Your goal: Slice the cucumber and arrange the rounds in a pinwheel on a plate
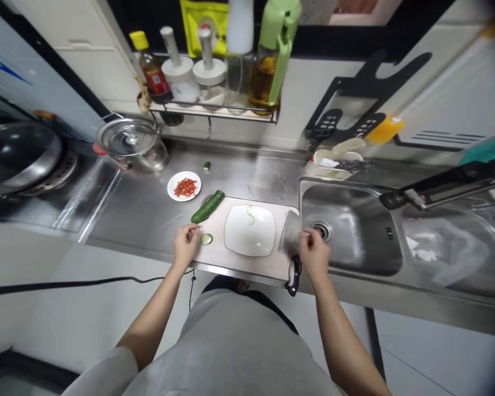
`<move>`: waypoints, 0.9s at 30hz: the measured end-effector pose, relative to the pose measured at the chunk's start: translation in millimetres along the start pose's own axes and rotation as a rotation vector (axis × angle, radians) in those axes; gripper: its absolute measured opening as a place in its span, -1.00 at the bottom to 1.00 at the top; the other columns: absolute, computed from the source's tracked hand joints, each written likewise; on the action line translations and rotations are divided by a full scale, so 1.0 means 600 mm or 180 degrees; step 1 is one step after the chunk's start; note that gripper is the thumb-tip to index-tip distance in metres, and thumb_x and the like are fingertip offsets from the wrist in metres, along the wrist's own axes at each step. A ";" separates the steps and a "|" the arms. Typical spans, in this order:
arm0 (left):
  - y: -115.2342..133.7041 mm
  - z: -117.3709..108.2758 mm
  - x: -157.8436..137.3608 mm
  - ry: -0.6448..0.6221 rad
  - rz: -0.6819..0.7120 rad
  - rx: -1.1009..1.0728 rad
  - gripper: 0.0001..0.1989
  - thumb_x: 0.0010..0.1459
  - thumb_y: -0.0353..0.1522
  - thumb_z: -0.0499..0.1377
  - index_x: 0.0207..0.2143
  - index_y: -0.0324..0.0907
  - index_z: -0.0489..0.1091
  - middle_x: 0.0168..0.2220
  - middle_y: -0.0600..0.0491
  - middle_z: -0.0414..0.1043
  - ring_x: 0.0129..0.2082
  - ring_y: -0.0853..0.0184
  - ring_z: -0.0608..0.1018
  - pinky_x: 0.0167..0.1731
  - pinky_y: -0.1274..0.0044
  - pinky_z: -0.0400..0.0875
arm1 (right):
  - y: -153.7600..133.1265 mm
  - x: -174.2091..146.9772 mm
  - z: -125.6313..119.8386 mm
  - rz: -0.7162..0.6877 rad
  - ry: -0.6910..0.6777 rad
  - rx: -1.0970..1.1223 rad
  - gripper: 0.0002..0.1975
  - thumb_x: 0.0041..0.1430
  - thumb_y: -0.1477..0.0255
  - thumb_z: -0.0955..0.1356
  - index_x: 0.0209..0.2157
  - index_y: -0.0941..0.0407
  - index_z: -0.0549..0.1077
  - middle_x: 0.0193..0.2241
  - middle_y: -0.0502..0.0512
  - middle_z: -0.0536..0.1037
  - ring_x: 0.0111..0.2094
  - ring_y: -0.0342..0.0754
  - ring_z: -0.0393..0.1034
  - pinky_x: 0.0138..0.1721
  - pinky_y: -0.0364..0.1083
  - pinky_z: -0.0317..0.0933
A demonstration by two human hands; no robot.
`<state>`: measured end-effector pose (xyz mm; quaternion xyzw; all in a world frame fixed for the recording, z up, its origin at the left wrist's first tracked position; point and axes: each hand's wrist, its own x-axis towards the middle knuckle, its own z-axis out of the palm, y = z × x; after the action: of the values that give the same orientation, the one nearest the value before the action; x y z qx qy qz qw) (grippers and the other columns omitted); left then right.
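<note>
My left hand (186,246) is over the left edge of the pale cutting board (241,268), fingers curled in a pinch; whatever is in them is too small to make out. Beside it lies a round cucumber slice (207,239), with the cut cucumber (208,207) just above, across the board's corner. A white plate (247,245) sits mid-board, holding thin pale green slices (251,214). My right hand (315,253) is closed next to the cleaver (289,235), its fingertips at the blade's right edge; their contents are unclear. The cleaver's black handle points toward me past the board's front edge.
A small white plate of chopped red pieces (185,187) and a cucumber end (207,166) lie behind the board. A lidded steel pot (134,143) stands at left, the sink (350,231) at right. Bottles and jars fill the rack (214,109) above.
</note>
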<state>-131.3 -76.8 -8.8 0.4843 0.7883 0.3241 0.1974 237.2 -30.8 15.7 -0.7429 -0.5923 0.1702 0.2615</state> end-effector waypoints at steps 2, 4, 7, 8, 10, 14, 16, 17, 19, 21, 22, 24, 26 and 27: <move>-0.012 -0.009 -0.009 -0.0219 -0.0031 0.0389 -0.77 0.12 -0.26 0.12 -0.21 -0.10 0.49 -0.34 0.05 0.46 -0.39 0.35 0.44 -0.31 0.52 0.32 | 0.010 -0.007 -0.002 -0.0011 0.0038 0.0008 -0.49 0.16 0.12 0.16 -0.15 0.19 0.50 -0.61 0.00 0.38 -0.56 -0.07 0.26 -0.42 -0.11 0.12; -0.017 -0.009 -0.014 -0.0450 -0.0062 0.0650 -0.75 0.11 -0.25 0.15 -0.18 -0.09 0.49 -0.31 0.03 0.48 -0.32 0.30 0.48 -0.27 0.50 0.33 | 0.015 -0.012 0.000 -0.0015 0.0028 0.0012 -0.49 0.15 0.10 0.17 -0.18 0.19 0.50 -0.63 -0.01 0.36 -0.57 -0.07 0.25 -0.43 -0.10 0.12; -0.018 0.001 -0.017 -0.0598 -0.0122 0.0819 -0.71 0.06 -0.23 0.22 -0.15 -0.09 0.48 -0.28 0.00 0.48 -0.25 0.26 0.50 -0.23 0.48 0.34 | 0.012 -0.016 0.004 -0.0048 -0.0004 0.0001 -0.48 0.14 0.09 0.17 -0.18 0.19 0.50 -0.63 0.00 0.36 -0.58 -0.07 0.25 -0.44 -0.10 0.11; -0.018 0.005 -0.018 -0.0600 -0.0138 0.0841 -0.70 0.05 -0.22 0.23 -0.15 -0.09 0.48 -0.27 0.00 0.48 -0.24 0.25 0.50 -0.22 0.48 0.34 | 0.009 -0.016 0.005 -0.0068 -0.0016 -0.0002 -0.48 0.14 0.09 0.17 -0.17 0.19 0.50 -0.62 0.00 0.37 -0.58 -0.08 0.24 -0.44 -0.10 0.11; -0.017 0.013 -0.018 -0.0591 -0.0158 0.0849 -0.72 0.05 -0.24 0.23 -0.16 -0.08 0.48 -0.25 0.00 0.49 -0.23 0.25 0.51 -0.21 0.47 0.34 | 0.001 -0.018 0.006 -0.0116 -0.0069 0.0004 -0.48 0.15 0.09 0.16 -0.17 0.19 0.50 -0.62 0.01 0.37 -0.59 -0.08 0.23 -0.45 -0.11 0.10; -0.013 0.020 -0.016 -0.0648 -0.0185 0.0882 -0.76 0.10 -0.29 0.19 -0.17 -0.09 0.49 -0.25 0.01 0.50 -0.23 0.27 0.50 -0.21 0.48 0.31 | -0.012 -0.024 0.007 -0.0205 -0.0213 0.0064 -0.48 0.14 0.10 0.16 -0.18 0.19 0.51 -0.64 -0.01 0.36 -0.60 -0.09 0.22 -0.45 -0.12 0.09; -0.010 0.020 -0.015 -0.0702 -0.0217 0.0962 -0.77 0.12 -0.30 0.17 -0.16 -0.08 0.49 -0.26 0.03 0.52 -0.22 0.27 0.50 -0.22 0.49 0.30 | -0.015 -0.029 0.008 -0.0214 -0.0265 0.0083 -0.48 0.14 0.10 0.17 -0.17 0.19 0.51 -0.63 -0.01 0.36 -0.60 -0.10 0.22 -0.45 -0.12 0.09; -0.009 0.019 -0.014 -0.0723 -0.0232 0.1021 -0.77 0.14 -0.29 0.16 -0.15 -0.07 0.49 -0.27 0.03 0.53 -0.22 0.26 0.50 -0.22 0.49 0.29 | -0.015 -0.031 0.009 -0.0208 -0.0289 0.0084 -0.48 0.14 0.10 0.17 -0.17 0.19 0.51 -0.63 0.00 0.37 -0.60 -0.10 0.22 -0.45 -0.12 0.09; -0.007 0.018 -0.015 -0.0716 -0.0238 0.1164 -0.77 0.16 -0.27 0.14 -0.15 -0.05 0.50 -0.25 0.03 0.54 -0.20 0.24 0.50 -0.23 0.48 0.28 | -0.017 -0.035 0.011 -0.0194 -0.0329 0.0083 -0.48 0.15 0.10 0.17 -0.16 0.19 0.52 -0.64 0.00 0.37 -0.60 -0.09 0.23 -0.45 -0.12 0.09; -0.006 0.019 -0.018 -0.0663 -0.0141 0.1281 -0.78 0.17 -0.26 0.13 -0.17 -0.04 0.50 -0.22 0.01 0.54 -0.18 0.22 0.49 -0.22 0.47 0.27 | -0.018 -0.038 0.012 -0.0205 -0.0367 0.0107 -0.48 0.15 0.10 0.17 -0.16 0.19 0.52 -0.64 -0.01 0.36 -0.60 -0.10 0.23 -0.45 -0.12 0.09; -0.005 0.019 -0.019 -0.0616 -0.0063 0.1308 -0.79 0.18 -0.27 0.13 -0.18 -0.04 0.51 -0.19 0.01 0.53 -0.16 0.22 0.49 -0.21 0.46 0.27 | -0.018 -0.039 0.013 -0.0216 -0.0382 0.0126 -0.48 0.16 0.10 0.17 -0.17 0.19 0.52 -0.65 -0.01 0.36 -0.61 -0.10 0.23 -0.45 -0.12 0.10; -0.005 0.020 -0.023 -0.0489 0.0073 0.1276 -0.82 0.17 -0.29 0.14 -0.24 -0.05 0.53 -0.15 0.00 0.52 -0.13 0.22 0.47 -0.18 0.46 0.27 | -0.019 -0.040 0.016 -0.0230 -0.0401 0.0166 -0.49 0.16 0.10 0.17 -0.18 0.18 0.51 -0.65 -0.02 0.35 -0.61 -0.10 0.23 -0.46 -0.12 0.10; -0.003 0.020 -0.026 -0.0362 0.0095 0.1109 -0.85 0.15 -0.32 0.14 -0.31 -0.07 0.53 -0.17 -0.01 0.52 -0.14 0.22 0.46 -0.18 0.46 0.27 | -0.022 -0.042 0.019 -0.0234 -0.0425 0.0216 -0.51 0.16 0.11 0.18 -0.19 0.18 0.51 -0.65 -0.03 0.34 -0.60 -0.10 0.23 -0.46 -0.12 0.10; -0.002 0.019 -0.026 -0.0322 0.0048 0.0956 -0.86 0.14 -0.32 0.15 -0.34 -0.08 0.53 -0.22 0.00 0.52 -0.17 0.23 0.46 -0.19 0.47 0.27 | -0.026 -0.043 0.021 -0.0238 -0.0446 0.0252 -0.52 0.16 0.11 0.19 -0.19 0.17 0.51 -0.65 -0.03 0.34 -0.59 -0.09 0.24 -0.45 -0.12 0.10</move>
<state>-117.7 -87.5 -17.6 0.5301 0.8133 0.1792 0.1598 211.8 -51.0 13.4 -0.6956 -0.6292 0.2351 0.2547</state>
